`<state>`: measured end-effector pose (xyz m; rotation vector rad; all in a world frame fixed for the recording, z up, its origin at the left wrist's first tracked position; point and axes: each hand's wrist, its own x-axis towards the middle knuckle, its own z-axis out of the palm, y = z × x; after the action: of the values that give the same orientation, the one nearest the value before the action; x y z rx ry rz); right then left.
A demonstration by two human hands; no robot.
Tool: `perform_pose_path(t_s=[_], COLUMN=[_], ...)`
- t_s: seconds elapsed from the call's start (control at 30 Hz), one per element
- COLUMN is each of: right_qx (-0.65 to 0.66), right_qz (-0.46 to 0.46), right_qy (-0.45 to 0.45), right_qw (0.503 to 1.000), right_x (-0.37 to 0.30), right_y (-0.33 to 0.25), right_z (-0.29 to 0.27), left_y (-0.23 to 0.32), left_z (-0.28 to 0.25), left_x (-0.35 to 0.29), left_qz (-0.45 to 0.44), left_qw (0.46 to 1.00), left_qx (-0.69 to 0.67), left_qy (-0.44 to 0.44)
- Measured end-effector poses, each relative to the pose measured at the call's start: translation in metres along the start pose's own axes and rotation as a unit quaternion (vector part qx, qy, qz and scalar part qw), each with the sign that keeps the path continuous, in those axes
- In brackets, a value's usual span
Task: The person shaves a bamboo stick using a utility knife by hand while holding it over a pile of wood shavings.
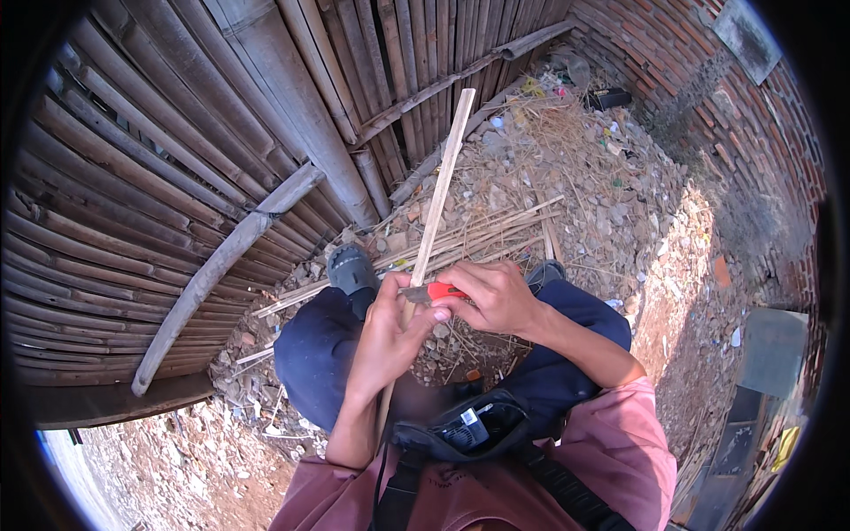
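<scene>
A long pale bamboo strip (440, 190) runs up and away from my lap, slightly tilted to the right. My left hand (382, 334) is closed round its lower part, and the strip's near end shows again below the wrist. In my right hand (492, 296) is a red-handled utility knife (441, 290), gripped with curled fingers. Its grey blade points left and lies across the strip, beside my left thumb and fingers. Whether the edge bites into the strip is too small to tell.
More bamboo strips (478, 241) lie between my feet on rubble-strewn ground. A bamboo slat wall (133, 203) with a curved pole (221, 265) stands on the left, a brick wall (708, 97) on the right. An open black pouch (460, 429) hangs at my waist.
</scene>
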<state>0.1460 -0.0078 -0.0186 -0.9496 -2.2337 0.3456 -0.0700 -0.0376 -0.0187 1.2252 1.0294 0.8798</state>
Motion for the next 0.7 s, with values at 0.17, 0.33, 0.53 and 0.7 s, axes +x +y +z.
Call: perform_pose_path(t_s=[0.17, 0.33, 0.53, 0.7], right_qx=[-0.022, -0.041, -0.06, -0.073], right_qz=[0.01, 0.009, 0.029, 0.063], right_qy=[0.003, 0.02, 0.014, 0.023], right_qw=[1.0, 0.999, 0.998, 0.995], right_x=[0.002, 0.001, 0.002, 0.002], right_y=[-0.007, -0.005, -0.013, -0.015], right_z=[-0.003, -0.002, -0.003, -0.003], left_y=[-0.014, -0.004, -0.005, -0.002], left_z=[0.004, 0.006, 0.009, 0.017], left_x=[0.004, 0.003, 0.004, 0.008], left_qz=[0.076, 0.052, 0.061, 0.084], left_qw=[0.995, 0.995, 0.989, 0.983], left_qx=[0.027, 0.065, 0.103, 0.123], left_qy=[0.051, 0.049, 0.089, 0.109])
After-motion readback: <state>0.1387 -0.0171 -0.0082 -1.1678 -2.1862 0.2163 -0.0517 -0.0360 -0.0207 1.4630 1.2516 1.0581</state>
